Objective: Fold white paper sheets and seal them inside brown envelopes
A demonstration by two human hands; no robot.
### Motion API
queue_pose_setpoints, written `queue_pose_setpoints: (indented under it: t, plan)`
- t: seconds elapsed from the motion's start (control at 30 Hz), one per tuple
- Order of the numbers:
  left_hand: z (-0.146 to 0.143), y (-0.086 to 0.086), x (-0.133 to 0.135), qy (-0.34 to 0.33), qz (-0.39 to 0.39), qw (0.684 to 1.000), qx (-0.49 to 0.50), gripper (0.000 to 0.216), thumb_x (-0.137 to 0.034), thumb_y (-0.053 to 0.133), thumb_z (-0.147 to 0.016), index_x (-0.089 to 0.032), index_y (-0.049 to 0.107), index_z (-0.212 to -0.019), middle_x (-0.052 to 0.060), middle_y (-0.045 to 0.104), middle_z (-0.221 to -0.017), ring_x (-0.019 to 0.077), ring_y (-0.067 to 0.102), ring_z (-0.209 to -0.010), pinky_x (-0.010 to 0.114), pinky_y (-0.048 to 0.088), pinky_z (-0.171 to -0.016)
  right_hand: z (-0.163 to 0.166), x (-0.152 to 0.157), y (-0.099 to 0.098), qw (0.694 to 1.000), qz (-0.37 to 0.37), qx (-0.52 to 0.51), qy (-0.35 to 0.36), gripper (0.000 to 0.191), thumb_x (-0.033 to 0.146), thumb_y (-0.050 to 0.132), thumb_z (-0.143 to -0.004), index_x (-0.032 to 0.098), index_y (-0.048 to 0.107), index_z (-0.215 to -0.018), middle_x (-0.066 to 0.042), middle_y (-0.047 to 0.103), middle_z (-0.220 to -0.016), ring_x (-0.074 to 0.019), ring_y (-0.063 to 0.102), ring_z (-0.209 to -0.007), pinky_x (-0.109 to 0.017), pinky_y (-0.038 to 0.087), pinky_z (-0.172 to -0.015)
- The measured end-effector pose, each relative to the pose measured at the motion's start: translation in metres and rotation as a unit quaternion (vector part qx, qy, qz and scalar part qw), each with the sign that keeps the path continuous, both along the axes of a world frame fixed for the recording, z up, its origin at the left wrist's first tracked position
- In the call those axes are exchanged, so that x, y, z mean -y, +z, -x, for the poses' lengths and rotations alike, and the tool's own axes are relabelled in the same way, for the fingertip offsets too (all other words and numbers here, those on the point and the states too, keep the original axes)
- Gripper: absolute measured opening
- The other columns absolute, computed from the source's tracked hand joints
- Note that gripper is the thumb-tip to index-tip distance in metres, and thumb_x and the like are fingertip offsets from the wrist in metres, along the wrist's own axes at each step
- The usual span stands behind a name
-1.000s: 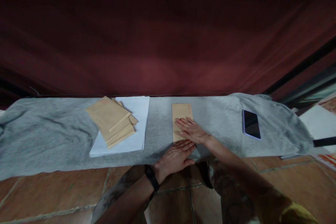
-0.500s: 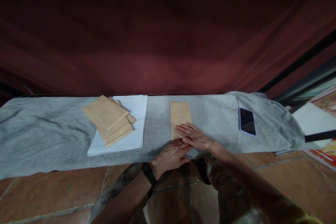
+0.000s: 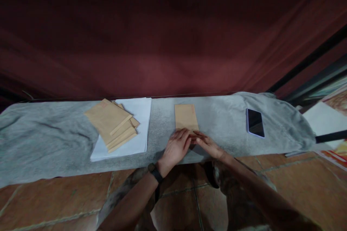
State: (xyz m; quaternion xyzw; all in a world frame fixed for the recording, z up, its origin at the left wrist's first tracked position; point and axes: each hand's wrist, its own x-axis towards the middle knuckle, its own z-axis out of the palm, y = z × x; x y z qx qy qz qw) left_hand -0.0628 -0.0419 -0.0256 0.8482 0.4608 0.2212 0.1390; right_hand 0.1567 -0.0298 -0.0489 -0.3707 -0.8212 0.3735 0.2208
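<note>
A brown paper envelope [image 3: 186,117] lies flat on the grey cloth in front of me, small red print at its far right corner. My left hand [image 3: 177,146], a black band on its wrist, covers the envelope's near end with bent fingers held close together. From the other side my right hand [image 3: 208,146] meets it, thumb and fingers drawn together at the same end. Both hands appear closed on that near edge. The fingertips and the near part of the envelope are partly hidden beneath the hands.
To the left, several brown envelopes [image 3: 114,122] lie fanned over a stack of white paper [image 3: 141,140]. A phone [image 3: 255,123] in a light purple case rests at the right. The grey cloth [image 3: 54,140] covers a narrow surface; a dark red curtain [image 3: 173,75] hangs behind it.
Both hands have gone from lying flat, overlapped on the envelope, to bent fingers meeting at its near end. My left hand has moved slightly forward; the right fingers have drawn back.
</note>
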Motion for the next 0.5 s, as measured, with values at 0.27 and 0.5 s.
queue_pose_setpoints:
  t: [0.27,0.5]
  plan:
    - [-0.01,-0.032,-0.018,0.012,0.011,0.996,-0.083,0.06,-0.046,0.031,-0.108,-0.017,0.034,-0.16,0.013,0.037,-0.167,0.0256,0.028,-0.158,0.052,0.028,-0.128,0.007,-0.004,-0.01,0.97,0.022,-0.065,-0.232,0.084,0.057,0.0,-0.107,0.021,0.071,-0.135,-0.01,0.08,-0.113,-0.0254,0.072,-0.117,-0.046,0.054,-0.11]
    - [-0.023,-0.043,-0.007,0.036,-0.022,0.993,-0.11,0.065,-0.027,0.038,-0.103,-0.012,0.022,-0.164,0.017,0.032,-0.168,0.029,0.022,-0.159,0.054,0.024,-0.129,0.035,0.017,-0.014,0.978,-0.077,0.032,-0.192,0.066,0.05,0.013,-0.11,0.017,0.036,-0.162,-0.012,0.044,-0.163,-0.0238,0.039,-0.152,-0.051,0.032,-0.128]
